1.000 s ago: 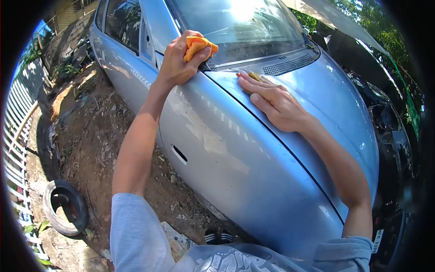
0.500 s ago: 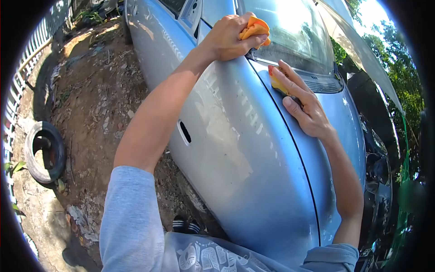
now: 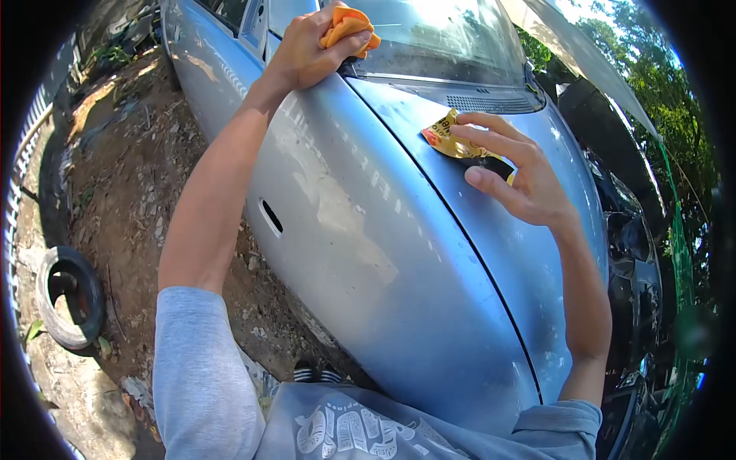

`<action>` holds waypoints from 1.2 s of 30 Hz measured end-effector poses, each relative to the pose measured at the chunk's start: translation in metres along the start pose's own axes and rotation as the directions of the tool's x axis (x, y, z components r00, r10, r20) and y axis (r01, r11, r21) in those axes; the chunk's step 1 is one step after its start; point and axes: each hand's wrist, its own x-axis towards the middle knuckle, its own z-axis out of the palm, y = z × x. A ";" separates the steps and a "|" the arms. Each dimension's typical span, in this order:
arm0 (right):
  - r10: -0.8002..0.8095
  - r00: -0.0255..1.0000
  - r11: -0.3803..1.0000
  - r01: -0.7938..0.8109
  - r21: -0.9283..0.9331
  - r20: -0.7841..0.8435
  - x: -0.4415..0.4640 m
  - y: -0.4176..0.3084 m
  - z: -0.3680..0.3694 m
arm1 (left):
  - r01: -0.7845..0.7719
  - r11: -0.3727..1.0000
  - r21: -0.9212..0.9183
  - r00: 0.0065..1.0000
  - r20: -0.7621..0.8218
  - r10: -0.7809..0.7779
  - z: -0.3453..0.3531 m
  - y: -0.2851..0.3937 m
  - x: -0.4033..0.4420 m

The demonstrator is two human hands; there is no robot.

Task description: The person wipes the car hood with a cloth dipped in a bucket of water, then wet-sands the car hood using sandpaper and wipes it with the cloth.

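My left hand (image 3: 310, 50) is closed around a bunched orange cloth (image 3: 349, 32), resting at the rear top corner of the silver-blue fender (image 3: 345, 199), beside the windshield base. On the hood (image 3: 491, 222), just across the dark seam, lies a crumpled yellow and red printed wrapper or sheet (image 3: 447, 139) with a dark part near my palm. My right hand (image 3: 512, 165) is over it with fingers spread and thumb apart; the fingertips touch or hover at its edge, and which of these I cannot tell.
The windshield (image 3: 445, 38) and vent grille (image 3: 491, 103) sit behind the hood. An old tire (image 3: 90, 299) lies on the dirt at left, near a white fence (image 3: 29, 123). Dark car parts (image 3: 632, 253) and green netting (image 3: 678, 245) are at right.
My right hand has lifted and spread its fingers, exposing more of the yellow wrapper that it pressed flat before. My left hand still grips the orange cloth at the fender corner. The view has shifted.
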 end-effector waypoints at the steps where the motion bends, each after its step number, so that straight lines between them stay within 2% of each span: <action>1: -0.010 1.000 0.999 0.010 -0.048 0.000 0.002 0.005 0.014 | -0.036 0.999 -0.023 0.999 -0.026 0.036 0.002 0.003 -0.001; 4: -0.041 0.999 0.989 0.040 -0.141 -0.001 -0.012 -0.004 0.020 | -0.042 0.999 -0.027 0.999 0.012 0.042 0.000 0.000 0.000; 6: -0.122 0.988 0.826 0.151 -0.543 0.089 -0.023 -0.023 0.005 | -0.033 0.999 0.024 0.999 0.001 0.033 -0.004 0.001 0.001; 8: -0.176 0.980 0.825 0.200 -0.529 0.096 -0.020 -0.010 0.000 | -0.016 0.998 0.061 1.000 0.011 0.015 -0.002 -0.010 0.000; 9: -0.090 0.986 0.978 0.114 -0.176 0.138 -0.015 0.002 -0.004 | -0.259 0.963 -0.073 0.965 0.018 0.261 -0.001 -0.025 0.005; 10: -0.026 0.978 0.981 -0.015 0.195 0.205 -0.008 0.016 -0.010 | -0.375 0.917 -0.137 0.925 0.004 0.379 -0.001 -0.026 0.005; 11: 0.006 0.975 0.987 -0.041 0.154 0.222 0.002 0.025 -0.016 | -0.483 0.853 -0.199 0.871 -0.009 0.491 -0.001 -0.019 0.005; 12: 0.004 0.975 0.987 -0.040 0.155 0.224 0.005 0.024 -0.012 | -0.272 0.959 -0.079 0.962 0.015 0.274 -0.004 -0.012 0.002; 13: 0.093 0.991 0.995 -0.090 -0.034 0.099 0.012 0.010 -0.003 | -0.037 0.998 0.041 0.999 0.014 0.037 -0.004 -0.003 -0.001; 14: 0.158 0.987 0.963 -0.163 -0.214 -0.042 0.015 0.002 0.002 | -0.033 0.999 0.037 0.999 0.018 0.032 -0.005 -0.002 -0.001; 15: 0.099 0.993 0.941 -0.116 -0.317 -0.069 0.011 0.018 0.015 | -0.046 0.998 0.038 0.999 0.016 0.045 -0.005 -0.003 -0.001; 16: 0.112 0.991 0.941 -0.128 -0.313 -0.069 0.010 0.029 0.017 | -0.057 0.998 0.035 0.998 0.017 0.056 -0.005 -0.004 -0.001; 17: 0.215 0.975 0.975 -0.217 -0.042 -0.052 0.010 0.041 0.015 | -0.087 0.996 -0.003 0.996 0.019 0.087 -0.006 -0.003 0.000; 18: 0.306 0.952 0.928 -0.296 0.228 -0.011 0.011 0.048 0.013 | -0.083 0.996 -0.014 0.996 0.028 0.084 -0.005 -0.002 -0.001; 19: 0.342 0.939 0.801 -0.311 0.512 0.034 0.014 0.049 0.006 | -0.078 0.996 0.037 0.997 0.011 0.078 -0.005 0.002 -0.001; 20: 0.346 0.938 0.800 -0.314 0.512 0.034 0.019 0.051 0.007 | -0.072 0.993 0.089 0.997 -0.007 0.073 -0.004 0.005 -0.002; 21: 0.414 0.905 0.876 -0.369 0.310 -0.095 0.023 0.051 0.012 | -0.073 0.995 0.074 0.997 -0.014 0.074 -0.003 0.004 -0.002; 22: 0.454 0.860 0.891 -0.442 0.102 -0.235 0.025 0.049 0.019 | -0.073 0.995 0.065 0.997 0.002 0.073 -0.002 0.003 -0.001; 23: 0.501 0.838 0.862 -0.506 0.035 -0.215 0.029 0.045 0.029 | -0.101 0.994 0.043 0.995 -0.006 0.101 -0.001 0.002 0.000; 24: 0.390 0.886 0.894 -0.430 -0.125 -0.252 0.028 0.053 0.046 | -0.124 0.992 0.021 0.992 -0.019 0.125 -0.001 0.001 0.000; 26: 0.333 0.903 0.922 -0.372 -0.107 -0.271 0.012 0.038 0.052 | -0.137 0.988 0.073 0.991 0.021 0.136 0.002 0.005 -0.001; 29: 0.325 0.920 0.933 -0.350 -0.085 -0.220 -0.051 0.013 0.047 | -0.093 0.995 0.040 0.995 -0.041 0.094 0.006 0.005 -0.002; 31: 0.306 0.927 0.939 -0.331 -0.089 -0.217 -0.041 0.015 0.047 | -0.148 0.964 0.221 0.989 0.020 0.147 0.002 0.007 0.001; 33: 0.327 0.914 0.937 -0.346 -0.040 -0.239 -0.017 0.014 0.052 | -0.133 0.969 0.207 0.991 0.023 0.131 0.001 0.003 0.001; 36: 0.324 0.911 0.929 -0.358 -0.095 -0.255 0.021 0.012 0.060 | -0.145 0.973 0.181 0.989 0.004 0.147 0.001 0.005 0.000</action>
